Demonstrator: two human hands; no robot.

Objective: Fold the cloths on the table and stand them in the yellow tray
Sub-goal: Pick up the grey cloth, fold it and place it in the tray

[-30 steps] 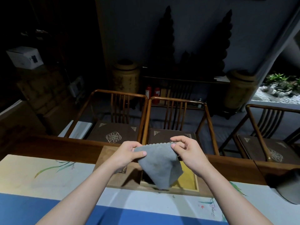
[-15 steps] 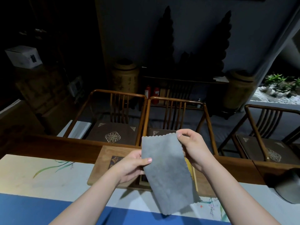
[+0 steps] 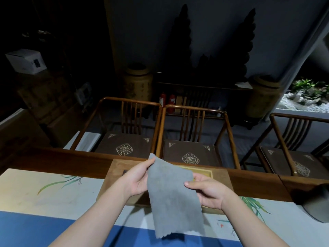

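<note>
So the grey cloth is held up in the air over the far edge of the table, hanging right in front of the yellow tray, which sits in a wooden board at that edge. The left hand pinches the cloth's top left corner, and the right hand has its thumb on the front of the right edge with the fingers hidden behind, so that's a pinch too. A second ago the cloth was bunched small between both hands; half a second ago it dropped open with the right hand high. Now the right hand has slid lower down the side and the cloth hangs long and flat. Looks like it's been shaken out ready for folding, nothing's in the tray that can be seen yet, though the cloth covers most of it
</note>
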